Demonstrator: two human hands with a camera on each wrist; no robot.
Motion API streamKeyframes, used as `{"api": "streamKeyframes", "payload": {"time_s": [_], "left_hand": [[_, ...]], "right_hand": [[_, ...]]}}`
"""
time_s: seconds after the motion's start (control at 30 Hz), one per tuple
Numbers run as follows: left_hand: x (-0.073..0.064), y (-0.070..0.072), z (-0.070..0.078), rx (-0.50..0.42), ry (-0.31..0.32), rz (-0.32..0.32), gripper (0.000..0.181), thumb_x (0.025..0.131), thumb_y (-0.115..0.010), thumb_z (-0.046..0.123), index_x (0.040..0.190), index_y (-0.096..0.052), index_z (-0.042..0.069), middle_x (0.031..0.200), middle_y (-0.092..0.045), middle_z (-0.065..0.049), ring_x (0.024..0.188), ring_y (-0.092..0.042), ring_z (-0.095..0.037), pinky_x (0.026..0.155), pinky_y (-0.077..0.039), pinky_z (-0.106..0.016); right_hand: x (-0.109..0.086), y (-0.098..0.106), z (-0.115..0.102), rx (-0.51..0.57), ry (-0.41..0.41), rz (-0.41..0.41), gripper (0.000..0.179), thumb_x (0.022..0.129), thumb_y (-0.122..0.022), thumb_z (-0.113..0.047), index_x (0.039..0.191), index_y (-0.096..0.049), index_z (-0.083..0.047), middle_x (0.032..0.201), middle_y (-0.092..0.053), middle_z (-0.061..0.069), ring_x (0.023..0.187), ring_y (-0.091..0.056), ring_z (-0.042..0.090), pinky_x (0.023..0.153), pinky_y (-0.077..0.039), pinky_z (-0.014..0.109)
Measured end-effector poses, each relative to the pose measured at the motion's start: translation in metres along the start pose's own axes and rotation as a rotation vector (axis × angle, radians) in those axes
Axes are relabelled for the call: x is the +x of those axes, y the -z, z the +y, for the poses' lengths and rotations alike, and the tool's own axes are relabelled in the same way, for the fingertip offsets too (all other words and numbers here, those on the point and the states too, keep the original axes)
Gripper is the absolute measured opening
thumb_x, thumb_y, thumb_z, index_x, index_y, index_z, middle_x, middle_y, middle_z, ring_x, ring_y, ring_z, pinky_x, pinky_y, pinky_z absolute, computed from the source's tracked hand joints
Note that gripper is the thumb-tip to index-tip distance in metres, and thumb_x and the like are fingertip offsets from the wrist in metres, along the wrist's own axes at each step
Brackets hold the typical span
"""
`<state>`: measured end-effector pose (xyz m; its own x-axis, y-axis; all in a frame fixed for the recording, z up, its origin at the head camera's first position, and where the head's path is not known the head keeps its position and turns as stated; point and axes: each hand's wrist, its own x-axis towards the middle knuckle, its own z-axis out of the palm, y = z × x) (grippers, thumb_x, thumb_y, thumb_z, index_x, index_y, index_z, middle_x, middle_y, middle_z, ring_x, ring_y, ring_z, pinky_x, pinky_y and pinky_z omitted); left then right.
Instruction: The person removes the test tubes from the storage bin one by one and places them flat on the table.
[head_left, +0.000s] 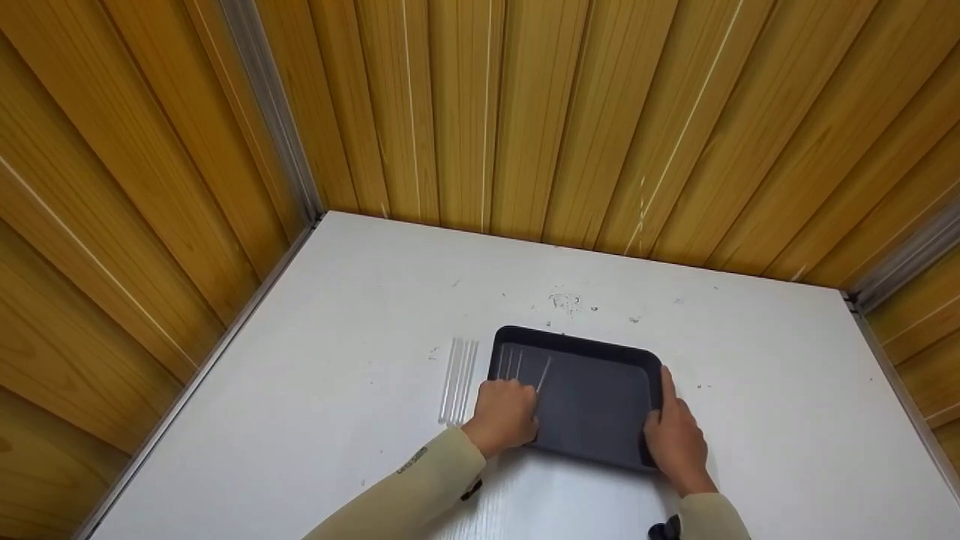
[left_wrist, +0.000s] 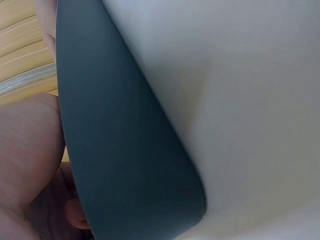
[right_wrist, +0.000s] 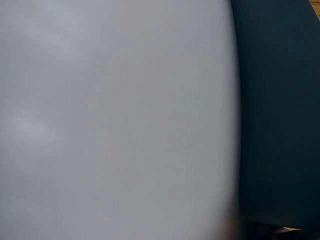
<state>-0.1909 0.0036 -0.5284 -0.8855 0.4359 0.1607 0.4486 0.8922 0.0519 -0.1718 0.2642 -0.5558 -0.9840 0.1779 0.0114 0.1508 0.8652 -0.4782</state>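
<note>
A dark grey rectangular tray [head_left: 592,405] sits on the white table in the head view. My left hand [head_left: 504,416] is curled over the tray's left front part, and the lower end of a thin clear tube [head_left: 545,373] runs into its grip. Beyond the knuckles, other clear tubes [head_left: 519,363] lie along the tray's left side, partly hidden by that hand. My right hand [head_left: 677,442] holds the tray's right wall, thumb over the rim and fingers along the outside. The left wrist view shows the tray's outer wall [left_wrist: 120,130] with curled fingers behind it.
Just left of the tray, several clear tubes [head_left: 459,381] lie side by side on the white table [head_left: 315,360]. Wood-patterned panels [head_left: 525,112] rise behind the table and at both sides. Small dark marks spot the tabletop beyond the tray.
</note>
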Motion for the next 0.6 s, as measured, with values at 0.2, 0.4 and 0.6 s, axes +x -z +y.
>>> {"api": "streamKeyframes", "payload": {"time_s": [0.2,0.4,0.6], "left_hand": [[-0.001,0.004,0.0,-0.001,-0.01,0.015,0.041,0.07,-0.065,0.028,0.05,-0.03,0.021,0.047,-0.019,0.009,0.046,-0.018,-0.01,0.035,-0.019,-0.029],[-0.002,0.011,-0.001,0.0,-0.028,0.042,0.045,0.069,-0.063,0.024,0.048,-0.023,0.022,0.046,-0.014,0.009,0.046,-0.015,-0.009,0.034,-0.016,-0.027],[-0.003,0.016,-0.003,-0.012,-0.03,0.063,0.045,0.069,-0.062,0.022,0.049,-0.022,0.022,0.046,-0.013,0.01,0.045,-0.015,-0.009,0.033,-0.015,-0.027]], "right_hand": [[0.0,0.0,0.0,0.004,0.003,0.002,0.066,0.09,-0.035,-0.01,0.147,-0.002,-0.019,0.11,-0.052,0.024,0.078,-0.053,0.027,0.058,-0.04,0.039],[0.0,0.0,0.0,0.014,0.014,0.003,0.066,0.091,-0.034,-0.01,0.147,-0.002,-0.019,0.111,-0.052,0.023,0.073,-0.05,0.024,0.053,-0.037,0.032],[0.0,-0.001,0.0,0.013,0.019,0.004,0.068,0.091,-0.034,-0.009,0.147,0.001,-0.021,0.108,-0.053,0.023,0.07,-0.049,0.023,0.052,-0.035,0.031]]}}
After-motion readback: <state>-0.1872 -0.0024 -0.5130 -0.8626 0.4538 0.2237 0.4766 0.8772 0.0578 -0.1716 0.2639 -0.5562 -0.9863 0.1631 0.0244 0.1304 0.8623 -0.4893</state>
